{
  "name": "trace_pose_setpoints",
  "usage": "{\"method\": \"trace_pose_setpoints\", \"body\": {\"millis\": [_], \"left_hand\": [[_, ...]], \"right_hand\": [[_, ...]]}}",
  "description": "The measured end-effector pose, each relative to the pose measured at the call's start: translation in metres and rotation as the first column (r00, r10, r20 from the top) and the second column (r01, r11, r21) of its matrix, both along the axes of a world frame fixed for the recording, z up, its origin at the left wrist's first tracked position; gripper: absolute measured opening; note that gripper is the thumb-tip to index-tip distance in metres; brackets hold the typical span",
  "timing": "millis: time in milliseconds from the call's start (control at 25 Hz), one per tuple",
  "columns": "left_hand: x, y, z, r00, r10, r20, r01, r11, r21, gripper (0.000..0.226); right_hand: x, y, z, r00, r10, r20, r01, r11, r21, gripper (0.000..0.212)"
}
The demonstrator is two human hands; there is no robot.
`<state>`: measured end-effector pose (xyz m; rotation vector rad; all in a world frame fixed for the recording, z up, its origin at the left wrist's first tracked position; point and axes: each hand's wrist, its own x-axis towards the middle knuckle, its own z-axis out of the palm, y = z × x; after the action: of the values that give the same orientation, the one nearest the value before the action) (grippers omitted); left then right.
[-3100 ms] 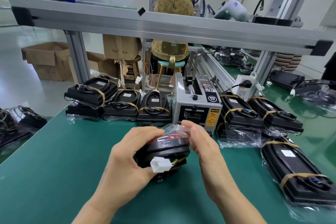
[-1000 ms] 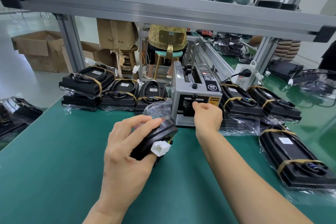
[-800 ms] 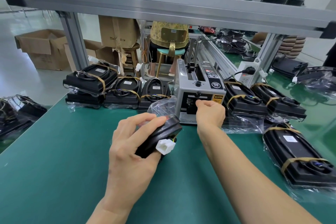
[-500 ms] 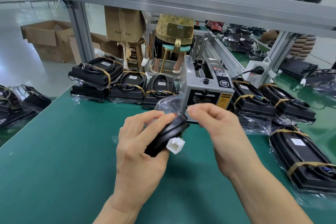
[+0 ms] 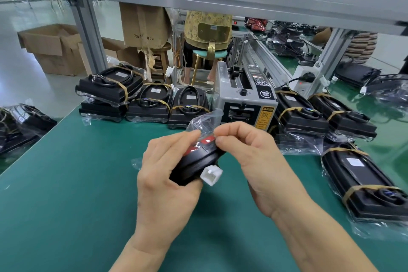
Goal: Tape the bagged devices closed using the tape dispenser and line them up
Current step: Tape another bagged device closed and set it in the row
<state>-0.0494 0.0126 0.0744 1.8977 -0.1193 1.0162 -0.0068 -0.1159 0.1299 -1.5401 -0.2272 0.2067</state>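
Bright, even overhead light, soft shadows, wide-angle bowing at edges, bg slightly soft.

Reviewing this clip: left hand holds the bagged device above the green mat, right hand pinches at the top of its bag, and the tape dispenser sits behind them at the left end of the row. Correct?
Not quite. In the head view the tape dispenser stands mid-row, with bagged devices on both sides. The rest holds: left hand holds the bagged device, right hand pinches its bag.

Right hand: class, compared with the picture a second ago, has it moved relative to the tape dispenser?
Yes. The right hand has come back from the tape dispenser slot toward the person, and now pinches at the bagged device that the left hand holds.
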Motion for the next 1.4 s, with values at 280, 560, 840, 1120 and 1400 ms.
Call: {"method": "trace_pose_setpoints", "body": {"millis": [280,560,840,1120,1400], "left_hand": [[0.0,0.014,0.005,0.993,-0.114,-0.019,0.11,0.982,-0.156,0.05],[0.004,0.039,0.002,0.952,-0.278,0.127,0.277,0.611,-0.742,0.067],[0.002,0.044,-0.015,0.866,-0.481,0.134,0.339,0.369,-0.865,0.07],[-0.027,0.075,-0.014,0.985,-0.166,-0.046,0.098,0.761,-0.641,0.068],[-0.023,0.052,0.007,0.951,-0.19,-0.244,0.192,0.981,-0.019,0.042]], "right_hand": [[0.008,-0.006,-0.005,0.996,-0.059,0.068,0.065,0.994,-0.089,0.012],[-0.003,-0.026,-0.031,0.955,0.222,0.197,-0.117,0.891,-0.438,0.096],[-0.002,-0.034,-0.022,0.914,0.223,0.339,-0.019,0.858,-0.514,0.064],[0.008,-0.044,-0.022,0.833,0.241,0.499,0.219,0.684,-0.696,0.061],[0.016,-0.017,-0.024,0.767,0.446,0.46,0.113,0.613,-0.782,0.063]]}}
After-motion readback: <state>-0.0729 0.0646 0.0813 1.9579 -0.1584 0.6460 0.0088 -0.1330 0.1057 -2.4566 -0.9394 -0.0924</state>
